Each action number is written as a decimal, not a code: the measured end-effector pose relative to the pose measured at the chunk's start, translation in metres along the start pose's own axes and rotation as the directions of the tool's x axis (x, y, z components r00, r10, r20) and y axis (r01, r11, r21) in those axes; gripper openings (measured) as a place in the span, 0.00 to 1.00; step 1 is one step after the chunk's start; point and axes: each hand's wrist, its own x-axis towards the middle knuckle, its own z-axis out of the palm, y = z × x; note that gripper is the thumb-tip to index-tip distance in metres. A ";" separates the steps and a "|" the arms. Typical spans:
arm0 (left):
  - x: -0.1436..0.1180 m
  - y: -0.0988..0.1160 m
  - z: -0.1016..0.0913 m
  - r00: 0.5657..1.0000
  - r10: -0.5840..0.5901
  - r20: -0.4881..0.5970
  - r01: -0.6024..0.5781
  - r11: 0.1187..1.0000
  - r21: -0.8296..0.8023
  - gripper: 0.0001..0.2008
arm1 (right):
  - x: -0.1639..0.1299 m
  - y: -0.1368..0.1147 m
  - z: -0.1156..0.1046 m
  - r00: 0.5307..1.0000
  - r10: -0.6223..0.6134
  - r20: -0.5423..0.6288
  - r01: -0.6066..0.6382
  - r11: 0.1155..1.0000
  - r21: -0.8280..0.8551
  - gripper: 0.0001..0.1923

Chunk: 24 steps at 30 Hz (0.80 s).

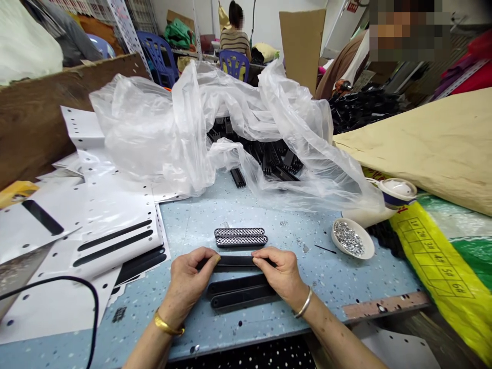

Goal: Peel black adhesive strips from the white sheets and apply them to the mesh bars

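A flat black strip with rounded ends [236, 262] is pinched at its left end by my left hand [194, 271] and at its right end by my right hand [282, 271]. Thumbs and index fingers of both hands are closed on it, just above the blue speckled table. Nearer to me lie two similar black strips [244, 297], side by side. Just beyond my hands rest two black perforated pieces with a lattice pattern [241, 237]. My fingers hide the ends of the held strip.
A bowl of small silvery parts [349, 238] stands at the right, beside a thin dark rod [325, 249]. Clear plastic sheeting [161, 138] covers a heap of black pieces [271, 156] at the back. White perforated sheets [115, 205] with black strips lie left. Two other people are behind.
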 end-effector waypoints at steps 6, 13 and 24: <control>-0.001 0.006 -0.001 1.000 -0.022 -0.016 0.023 1.000 0.015 0.12 | -0.003 0.005 -0.001 0.999 0.028 -0.043 -0.029 0.999 -0.034 0.09; 0.001 0.007 -0.003 1.000 0.004 0.008 -0.005 0.997 0.073 0.12 | -0.015 0.010 -0.052 0.980 0.022 -0.199 -0.065 0.975 -0.212 0.09; -0.005 0.044 0.007 0.821 0.565 0.083 -0.561 0.771 0.301 0.10 | -0.017 0.051 -0.139 0.981 -0.093 0.168 0.190 0.370 -0.909 0.13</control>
